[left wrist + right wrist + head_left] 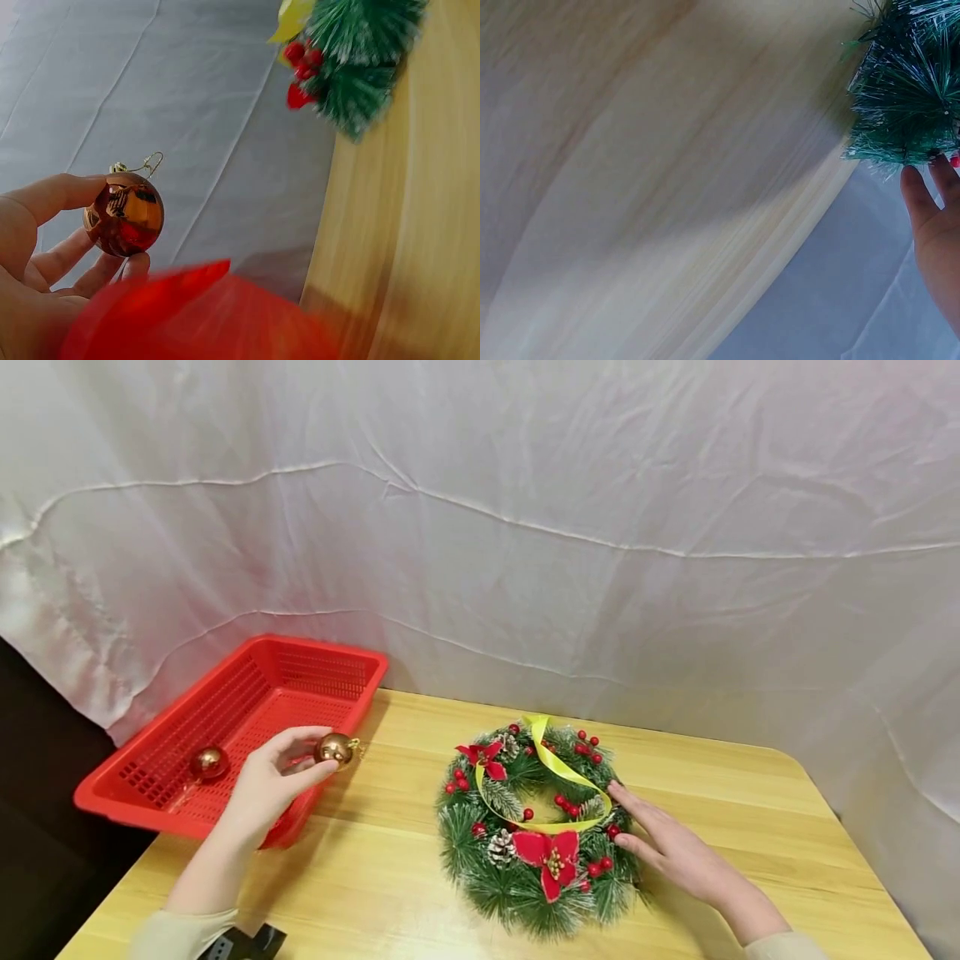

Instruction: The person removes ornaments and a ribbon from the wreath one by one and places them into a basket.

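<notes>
My left hand [262,793] pinches a shiny copper-gold bauble [332,750] between thumb and fingers, over the near right side of a red plastic basket [108,806]. In the left wrist view a thin gold loop hangs off the cap of this bauble [127,214]. A green Christmas wreath [487,893] lies on the table, trimmed with red flowers, red berries, pinecones and a yellow ribbon [558,767]. With fingers extended, my right hand [678,852] touches the wreath's right edge; the right wrist view shows its fingertips at the green needles [907,112].
Inside the basket sits a second copper-gold bauble [209,763]. The basket stands at the left of the wooden table [757,810], partly past its left edge. A pale grey curtain [480,527] hangs behind the table.
</notes>
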Demonstrator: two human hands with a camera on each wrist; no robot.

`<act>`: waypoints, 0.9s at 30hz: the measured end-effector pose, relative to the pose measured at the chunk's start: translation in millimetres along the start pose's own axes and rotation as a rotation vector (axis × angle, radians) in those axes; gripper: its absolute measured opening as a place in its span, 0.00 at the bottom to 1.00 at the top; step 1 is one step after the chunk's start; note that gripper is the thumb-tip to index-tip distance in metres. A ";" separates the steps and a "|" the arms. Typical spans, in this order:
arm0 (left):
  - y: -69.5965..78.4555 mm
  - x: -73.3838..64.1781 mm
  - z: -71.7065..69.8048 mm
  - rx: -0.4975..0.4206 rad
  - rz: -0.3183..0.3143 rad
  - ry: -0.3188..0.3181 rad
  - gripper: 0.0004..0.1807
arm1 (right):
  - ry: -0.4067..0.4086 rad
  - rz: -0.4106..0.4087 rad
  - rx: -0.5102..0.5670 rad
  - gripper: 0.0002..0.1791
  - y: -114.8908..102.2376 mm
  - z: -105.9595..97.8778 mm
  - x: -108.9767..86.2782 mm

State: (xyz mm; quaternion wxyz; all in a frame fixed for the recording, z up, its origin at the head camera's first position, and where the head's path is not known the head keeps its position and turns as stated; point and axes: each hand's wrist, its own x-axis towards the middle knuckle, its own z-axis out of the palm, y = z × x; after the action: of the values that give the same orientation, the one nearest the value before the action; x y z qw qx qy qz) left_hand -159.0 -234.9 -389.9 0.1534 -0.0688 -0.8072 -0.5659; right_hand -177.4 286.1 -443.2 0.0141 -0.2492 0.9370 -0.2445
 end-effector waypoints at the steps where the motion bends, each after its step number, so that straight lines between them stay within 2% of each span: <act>1: -0.7 0.0 -4.5 0.012 -0.005 0.008 0.24 | 0.001 -0.004 -0.004 0.37 0.0 0.1 0.0; 6: -5.0 1.0 -22.7 0.049 -0.043 0.033 0.24 | 0.009 -0.020 -0.013 0.37 -0.5 -0.3 -0.5; 12: -11.0 1.1 -36.1 0.083 -0.093 0.070 0.25 | 0.014 -0.028 -0.017 0.37 -1.8 -0.2 -0.8; 18: -16.7 1.2 -48.8 0.121 -0.097 0.124 0.26 | 0.011 -0.022 -0.017 0.37 -1.4 0.3 -0.9; 23: -19.8 0.0 -60.4 0.177 -0.115 0.179 0.26 | 0.010 -0.016 -0.010 0.37 -1.5 0.3 -0.7; 27: -21.9 -1.4 -67.7 0.238 -0.127 0.198 0.26 | 0.009 -0.014 -0.007 0.37 -1.3 0.1 -1.1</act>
State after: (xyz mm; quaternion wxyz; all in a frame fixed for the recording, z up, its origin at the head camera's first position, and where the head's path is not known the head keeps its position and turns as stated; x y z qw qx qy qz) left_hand -152.4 -305.7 -388.7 0.2034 0.0571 -0.8522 -0.4787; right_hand -175.8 285.7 -442.8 0.0070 -0.2547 0.9361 -0.2423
